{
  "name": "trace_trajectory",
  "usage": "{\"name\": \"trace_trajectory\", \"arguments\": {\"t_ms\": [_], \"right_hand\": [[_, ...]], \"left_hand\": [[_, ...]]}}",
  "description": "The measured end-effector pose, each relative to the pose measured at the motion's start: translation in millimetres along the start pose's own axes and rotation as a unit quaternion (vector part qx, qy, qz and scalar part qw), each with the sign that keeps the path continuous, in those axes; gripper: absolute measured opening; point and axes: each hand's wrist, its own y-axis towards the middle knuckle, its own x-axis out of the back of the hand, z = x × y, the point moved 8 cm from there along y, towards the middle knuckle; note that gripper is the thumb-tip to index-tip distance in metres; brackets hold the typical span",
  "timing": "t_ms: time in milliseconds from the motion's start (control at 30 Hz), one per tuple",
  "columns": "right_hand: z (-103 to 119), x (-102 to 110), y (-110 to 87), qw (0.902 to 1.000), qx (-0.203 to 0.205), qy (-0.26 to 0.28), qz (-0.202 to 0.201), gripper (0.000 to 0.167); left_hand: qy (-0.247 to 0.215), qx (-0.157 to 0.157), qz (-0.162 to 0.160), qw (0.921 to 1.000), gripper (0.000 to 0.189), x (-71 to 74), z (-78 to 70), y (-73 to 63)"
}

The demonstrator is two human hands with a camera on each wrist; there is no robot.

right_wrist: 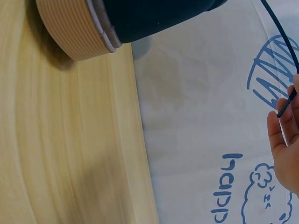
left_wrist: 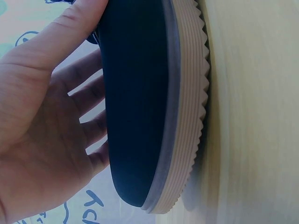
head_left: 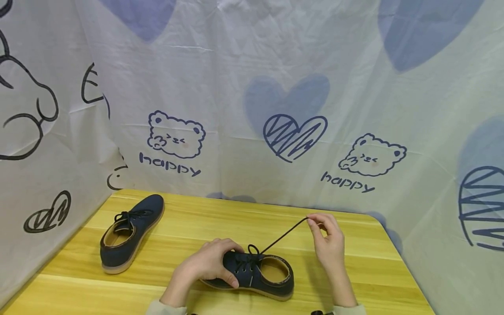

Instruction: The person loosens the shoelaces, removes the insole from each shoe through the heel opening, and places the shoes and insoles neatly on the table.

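Observation:
A navy lace-up shoe (head_left: 275, 288) lies sole down at the front of the table, toe pointing left. My left hand (head_left: 208, 261) grips it across the toe, thumb on the near side and fingers over the far side. In the left wrist view the ridged tan sole (left_wrist: 189, 93) faces the tabletop. Up to the right of the shoe, my right hand (head_left: 330, 243) pinches one dark shoelace (head_left: 284, 235) near its end, and the lace runs taut from the eyelets. A small lace loop (head_left: 253, 249) stands above the tongue.
A matching navy shoe (head_left: 135, 238) with its lace tied in a bow stands at the left of the wooden table (head_left: 354, 280). A white printed cloth (head_left: 232, 175) hangs behind the table and along its sides.

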Motion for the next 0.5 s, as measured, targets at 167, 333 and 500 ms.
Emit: {"name": "trace_trajectory", "arguments": {"t_ms": [167, 333, 500], "right_hand": [[-1.2, 2.1, 0.7, 1.0000, -0.007, 0.005, -0.003, 0.013], [-2.4, 4.9, 1.4, 0.9998, -0.016, 0.009, -0.009, 0.015], [-5.2, 7.2, 1.6, 0.9996, -0.023, 0.009, -0.011, 0.014]], "left_hand": [[0.005, -0.002, -0.001, 1.0000, 0.073, 0.0, -0.2, 0.1], [0.005, -0.004, -0.002, 1.0000, 0.073, 0.7, -1.1, 0.5], [0.002, -0.003, 0.000, 1.0000, 0.074, 0.7, -1.3, 0.6]]}}
